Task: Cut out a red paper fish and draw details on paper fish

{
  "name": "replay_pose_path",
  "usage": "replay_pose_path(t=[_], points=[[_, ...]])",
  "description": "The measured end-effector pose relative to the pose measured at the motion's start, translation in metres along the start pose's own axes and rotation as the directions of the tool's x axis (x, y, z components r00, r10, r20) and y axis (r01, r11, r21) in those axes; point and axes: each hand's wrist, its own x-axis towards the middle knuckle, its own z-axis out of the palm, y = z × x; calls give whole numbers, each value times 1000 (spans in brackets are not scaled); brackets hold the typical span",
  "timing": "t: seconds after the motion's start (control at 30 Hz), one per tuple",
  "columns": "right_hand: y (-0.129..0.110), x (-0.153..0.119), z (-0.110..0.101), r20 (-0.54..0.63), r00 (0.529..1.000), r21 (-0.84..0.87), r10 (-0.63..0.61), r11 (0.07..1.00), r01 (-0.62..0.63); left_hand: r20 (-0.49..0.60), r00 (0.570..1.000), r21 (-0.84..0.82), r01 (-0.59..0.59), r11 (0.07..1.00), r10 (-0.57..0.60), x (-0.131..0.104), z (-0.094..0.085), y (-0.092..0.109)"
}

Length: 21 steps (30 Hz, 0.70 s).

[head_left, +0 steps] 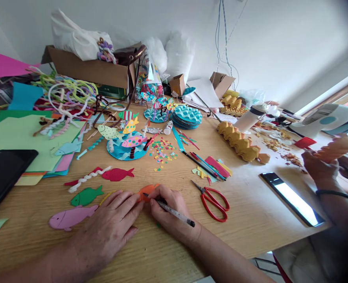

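Observation:
My right hand (172,210) grips a clear pen with a black cap end (176,213), its tip on an orange paper piece (146,193). Flat on the table, my left hand (115,220) has its fingertips at the left edge of that orange piece. Part of a yellow strip (106,197) shows behind the left fingers. Left of that hand lie a pink paper fish (70,218) and a green one (86,196). Farther back is a red fish (119,174) beside a white twisted pipe cleaner (88,179). Red-handled scissors (215,202) rest right of my right hand.
A blue base with paper fish (126,151) stands mid-table, near confetti (162,151). Pencils (203,165) and egg carton pieces (241,145) lie to the right. At the right edge, another person's hands (321,169) hold a carton piece, near a phone (291,198). A black phone (7,173) lies left.

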Motion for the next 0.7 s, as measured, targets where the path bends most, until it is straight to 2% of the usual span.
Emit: replay_pose_path(t=[0.2,0.33,0.57,0.7], points=[[0,-1,0,5,1000,37,-17,999,17,-18,999,-14,28,1000,-28,-2,3,2],[0,-1,-1,26,999,61,-29,998,28,-29,1000,-12,4,1000,-4,0,1,0],[0,-2,-2,33,999,67,-22,998,19,-160,987,10,-18,1000,20,5,-4,0],[0,-2,-1,49,999,50,-12,999,9,-177,984,6,-6,1000,7,5,-3,1]])
